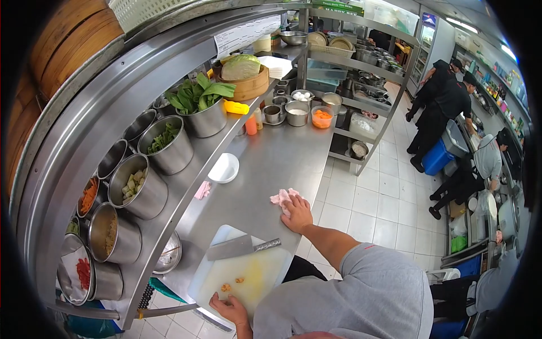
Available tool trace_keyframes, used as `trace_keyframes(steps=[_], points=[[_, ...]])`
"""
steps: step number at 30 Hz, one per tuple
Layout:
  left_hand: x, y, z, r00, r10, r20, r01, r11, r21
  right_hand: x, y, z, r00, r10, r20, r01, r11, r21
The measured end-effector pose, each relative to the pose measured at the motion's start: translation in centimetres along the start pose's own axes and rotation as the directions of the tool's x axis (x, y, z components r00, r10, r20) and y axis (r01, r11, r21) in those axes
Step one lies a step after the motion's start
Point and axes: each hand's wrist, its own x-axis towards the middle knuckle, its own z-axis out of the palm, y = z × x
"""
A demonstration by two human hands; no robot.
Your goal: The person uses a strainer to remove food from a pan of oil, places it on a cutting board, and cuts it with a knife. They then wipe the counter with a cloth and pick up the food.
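My right hand point(296, 214) grips a crumpled pink cloth point(284, 196) on the steel table. My left hand point(230, 309) rests at the near end of a white cutting board point(223, 271), holding nothing, its fingers loosely bent and apart. Beside that hand, two small orange-brown food bits point(226, 287) lie on the board. A cleaver point(231, 247) with a patterned handle lies flat across the board's other end. Yellow stains mark the board's surface.
A white bowl point(224, 168) and a second pink cloth point(202, 190) sit by the shelf. Steel pots of cut vegetables point(138, 186) line the shelf above. A container of orange food point(322, 117) stands at the table's far end. Several co-workers point(449, 107) stand across the aisle.
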Motion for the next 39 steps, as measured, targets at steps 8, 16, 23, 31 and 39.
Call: trace_keyframes(steps=[8, 16, 23, 31, 39], points=[[0.2, 1.2, -0.3, 1.000, -0.014, 0.004, 0.014, 1.000, -0.017, 0.0, -0.1, -0.2, 1.000, 0.005, 0.014, -0.005, 1.000, -0.013], [0.2, 1.0, -0.2, 1.000, -0.009, 0.004, 0.009, 1.000, 0.020, 0.0, -0.3, -0.3, 0.999, 0.015, 0.037, -0.014, 0.999, -0.029], [0.1, 0.8, -0.3, 1.000, 0.003, -0.006, -0.002, 1.000, 0.021, 0.0, -0.3, -0.4, 1.000, -0.009, 0.012, 0.010, 1.000, -0.017], [0.1, 1.2, -0.2, 1.000, 0.002, -0.025, -0.002, 1.000, -0.022, 0.0, -0.1, 0.0, 1.000, 0.005, 0.019, -0.005, 1.000, -0.011], [0.1, 0.8, -0.1, 1.000, 0.006, -0.024, -0.007, 1.000, -0.022, 0.0, 0.1, -0.1, 1.000, 0.001, 0.021, 0.000, 1.000, -0.010]])
